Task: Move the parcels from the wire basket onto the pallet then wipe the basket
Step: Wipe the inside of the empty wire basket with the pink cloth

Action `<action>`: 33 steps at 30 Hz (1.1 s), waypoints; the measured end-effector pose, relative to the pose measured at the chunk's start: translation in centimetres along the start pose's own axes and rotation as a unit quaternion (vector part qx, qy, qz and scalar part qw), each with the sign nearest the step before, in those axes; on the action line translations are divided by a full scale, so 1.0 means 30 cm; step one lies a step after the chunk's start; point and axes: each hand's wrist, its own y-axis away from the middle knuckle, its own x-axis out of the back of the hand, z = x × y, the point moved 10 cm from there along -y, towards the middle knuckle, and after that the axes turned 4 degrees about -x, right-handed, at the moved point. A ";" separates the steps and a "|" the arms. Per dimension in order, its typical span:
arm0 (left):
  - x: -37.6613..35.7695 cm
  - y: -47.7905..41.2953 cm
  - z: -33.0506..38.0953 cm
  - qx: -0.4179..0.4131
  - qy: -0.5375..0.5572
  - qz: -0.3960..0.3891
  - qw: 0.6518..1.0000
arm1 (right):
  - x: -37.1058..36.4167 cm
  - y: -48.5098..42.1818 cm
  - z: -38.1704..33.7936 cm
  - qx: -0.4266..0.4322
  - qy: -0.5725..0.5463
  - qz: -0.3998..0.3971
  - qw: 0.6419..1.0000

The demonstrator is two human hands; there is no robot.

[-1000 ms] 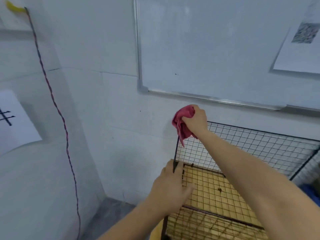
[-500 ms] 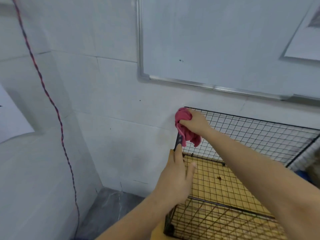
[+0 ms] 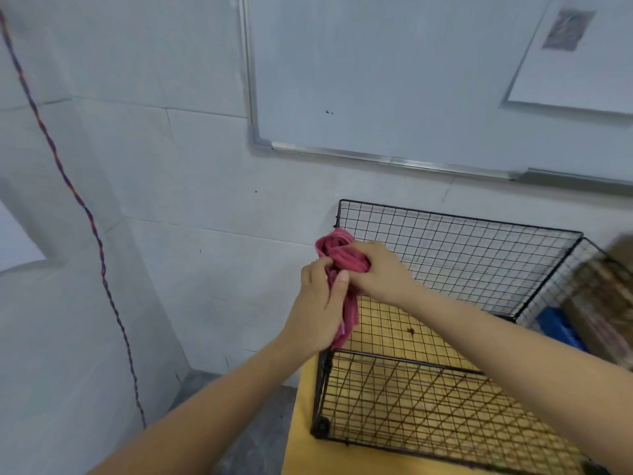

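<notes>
A: Which step is this?

B: Wiping, I judge. The wire basket point(image 3: 455, 255) holds no parcels and sits on the yellow counter point(image 3: 301, 423). At its left edge, both the left hand point(image 3: 318, 303) and right hand point(image 3: 376, 269) have fingers closed on the pink cloth point(image 3: 339, 258).

A: Next?

B: Probably regather the cloth, then rub along that left panel's wires.

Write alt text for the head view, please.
Both hands, left hand and right hand, bunch a pink cloth at the left corner of an empty black wire basket standing on a yellow surface below a whiteboard.
</notes>
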 end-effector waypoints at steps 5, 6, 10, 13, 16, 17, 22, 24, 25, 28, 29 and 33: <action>-0.002 -0.088 -0.135 0.162 0.196 -0.038 0.967 | -0.011 0.113 -0.115 0.032 0.063 -0.041 0.997; -0.002 -0.115 -0.147 0.165 0.161 -0.063 0.971 | -0.027 0.147 -0.147 0.042 0.080 -0.072 0.993; -0.056 -0.165 -0.149 0.160 0.068 -0.172 0.970 | -0.043 0.278 -0.226 0.069 0.107 -0.146 0.981; -0.109 -0.153 -0.089 0.119 0.022 -0.246 0.962 | -0.010 0.280 -0.196 0.072 0.153 -0.112 0.979; -0.123 -0.143 -0.121 0.131 -0.067 -0.276 0.950 | -0.082 0.262 -0.145 0.016 0.088 -0.159 0.983; -0.125 -0.133 -0.145 0.156 -0.073 -0.287 0.942 | -0.120 0.263 -0.140 0.015 0.073 -0.176 0.982; -0.127 -0.125 -0.189 0.190 -0.091 -0.311 0.927 | -0.149 0.302 -0.153 0.091 0.101 -0.101 0.986; -0.126 -0.142 -0.189 0.186 -0.105 -0.300 0.930 | -0.124 0.329 -0.160 0.117 0.089 -0.067 0.987; -0.126 -0.149 -0.185 0.182 -0.108 -0.295 0.932 | -0.112 0.339 -0.166 0.129 0.090 -0.057 0.986; -0.126 -0.161 -0.182 0.166 -0.112 -0.281 0.938 | -0.064 0.372 -0.162 0.145 0.102 -0.037 0.984; -0.125 -0.157 -0.180 0.166 -0.107 -0.277 0.940 | -0.047 0.388 -0.146 0.144 0.111 -0.036 0.983; -0.119 -0.143 -0.173 0.172 -0.062 -0.260 0.948 | 0.037 0.480 -0.028 0.101 0.150 -0.041 0.983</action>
